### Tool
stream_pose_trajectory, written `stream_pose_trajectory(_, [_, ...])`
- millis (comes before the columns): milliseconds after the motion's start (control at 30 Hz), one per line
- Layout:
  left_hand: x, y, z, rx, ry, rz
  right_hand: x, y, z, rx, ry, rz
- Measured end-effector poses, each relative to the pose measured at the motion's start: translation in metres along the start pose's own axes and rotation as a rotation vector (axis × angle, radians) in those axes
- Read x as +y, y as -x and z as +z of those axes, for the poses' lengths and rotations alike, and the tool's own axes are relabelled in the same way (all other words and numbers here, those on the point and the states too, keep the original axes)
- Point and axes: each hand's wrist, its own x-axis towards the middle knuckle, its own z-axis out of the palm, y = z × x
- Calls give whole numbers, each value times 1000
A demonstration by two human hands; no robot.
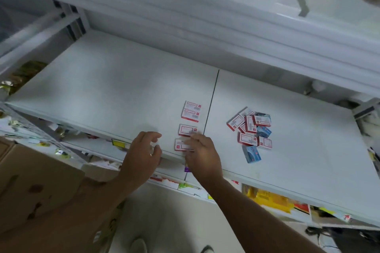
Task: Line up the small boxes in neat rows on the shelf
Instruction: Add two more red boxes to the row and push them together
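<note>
On the white shelf (pixel 115 80), small red-and-white boxes lie flat in a column just left of the panel seam: two touching at the back (pixel 191 111), one in the middle (pixel 186 130), one at the front edge (pixel 181 145). My right hand (pixel 202 153) rests its fingers on the front box and reaches the middle one. Beside it, my left hand (pixel 144 153) hovers at the shelf's front edge, its fingers loosely curled and holding nothing. A loose heap of red-and-white and blue boxes (pixel 251 131) lies on the right panel.
A higher shelf (pixel 226 16) overhangs the back. Packets and price tags crowd the lower shelf (pixel 267 199). A cardboard carton (pixel 39 187) stands at lower left, and snack bags (pixel 22 76) sit beyond the shelf's left end.
</note>
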Motion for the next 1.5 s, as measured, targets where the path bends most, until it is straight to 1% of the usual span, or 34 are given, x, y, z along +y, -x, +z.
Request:
stream_pose_trajectory(67, [12,-1,5,-4,69,-46,-2,7,-13,16,-118,142])
stream_pose_trajectory(100, [19,-3,8,-4,112,-88,-4,10,-19,13,-216,224])
stream_pose_trajectory(200, [40,-4,16,19,275,-260,-9,13,-33,9,-565,453])
stream_pose_trajectory(267, [50,-4,23,31,351,-357,-13,12,-38,11,-722,568])
stream_pose_trajectory(367, [61,-4,40,59,426,-435,-20,8,-38,20,-900,627])
stream_pose_trajectory(433, [70,-4,48,72,461,-468,-25,5,-33,9,-990,615])
stream_pose_trajectory(500, [75,-6,55,77,559,-490,-29,2,-23,-3,-1056,594])
stream_pose_trajectory(567, [76,-10,59,73,645,-514,-32,-2,-13,7,-1092,585])
stream_pose_trajectory(800, [77,-25,71,3,780,-514,-38,-21,14,100,-1113,613])
stream_pose_trajectory(933, [74,-42,73,-19,756,-487,-34,-32,19,137,-1071,598])
stream_pose_trajectory(1133, [67,-70,76,-59,729,-455,-33,-48,8,115,-1083,605])
stream_pose_trajectory(1400, [61,-92,84,-70,697,-408,-31,-73,5,113,-1093,696])
stream_pose_trajectory(1500, [59,-101,88,-84,690,-400,-28,-81,3,114,-1085,688])
